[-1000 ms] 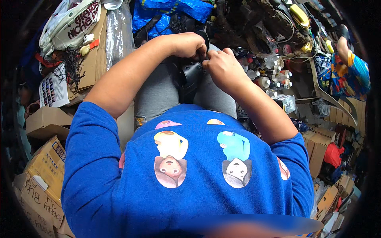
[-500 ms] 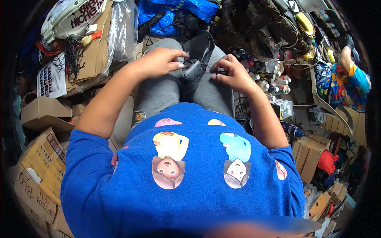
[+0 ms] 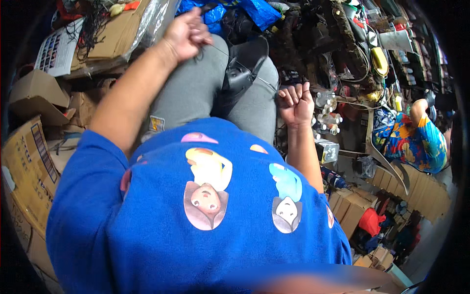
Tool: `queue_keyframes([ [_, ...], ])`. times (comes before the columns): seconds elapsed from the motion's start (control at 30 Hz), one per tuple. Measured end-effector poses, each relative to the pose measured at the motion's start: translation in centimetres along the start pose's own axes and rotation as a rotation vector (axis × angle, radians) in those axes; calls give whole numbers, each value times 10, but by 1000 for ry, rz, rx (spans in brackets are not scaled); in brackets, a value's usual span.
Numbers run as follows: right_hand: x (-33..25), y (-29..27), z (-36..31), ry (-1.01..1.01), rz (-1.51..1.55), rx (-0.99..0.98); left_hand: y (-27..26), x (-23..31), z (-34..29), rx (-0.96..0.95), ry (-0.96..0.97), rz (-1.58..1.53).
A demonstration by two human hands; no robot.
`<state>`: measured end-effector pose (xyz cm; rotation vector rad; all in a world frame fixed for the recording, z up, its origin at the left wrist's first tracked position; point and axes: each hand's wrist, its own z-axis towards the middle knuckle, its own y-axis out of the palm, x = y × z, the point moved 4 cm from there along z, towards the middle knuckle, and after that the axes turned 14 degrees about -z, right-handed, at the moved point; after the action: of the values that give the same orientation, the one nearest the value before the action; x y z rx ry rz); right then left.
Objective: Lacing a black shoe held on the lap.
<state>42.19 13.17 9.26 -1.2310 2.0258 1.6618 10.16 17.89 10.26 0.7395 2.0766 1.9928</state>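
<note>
A black leather shoe (image 3: 240, 76) is held between my knees, its opening toward the far side. From it a thin thread (image 3: 267, 83) stretches out to both sides. My left hand (image 3: 188, 36), slightly smeared by motion, is closed on the thread over my left thigh, up and to the left of the shoe. To the right of my right knee, my right hand (image 3: 297, 105) is closed in a fist with the other end of the thread running to it. Neither hand touches the shoe. The lower part of the shoe is hidden between my legs.
Flat cardboard (image 3: 110, 44) and open boxes (image 3: 39, 98) are piled at my left. A blue plastic sheet (image 3: 262, 14) lies beyond my knees. Several small bottles (image 3: 329, 117) stand at my right. Farther right is another person in colourful clothing (image 3: 416, 142).
Both hands have moved away from the shoe, left hand far and leftward, right hand outward and nearer my body. The thread is now drawn out between them. My view has shifted slightly.
</note>
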Motion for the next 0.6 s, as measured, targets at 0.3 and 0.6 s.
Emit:
queue_keyframes([
  [0.3,-34,-92,-50,198,-1341,220,-5,59,-58,680,206,1394],
  [0.6,-36,90,24,-389,-2002,-66,81,-117,-47,-183,211,2396],
])
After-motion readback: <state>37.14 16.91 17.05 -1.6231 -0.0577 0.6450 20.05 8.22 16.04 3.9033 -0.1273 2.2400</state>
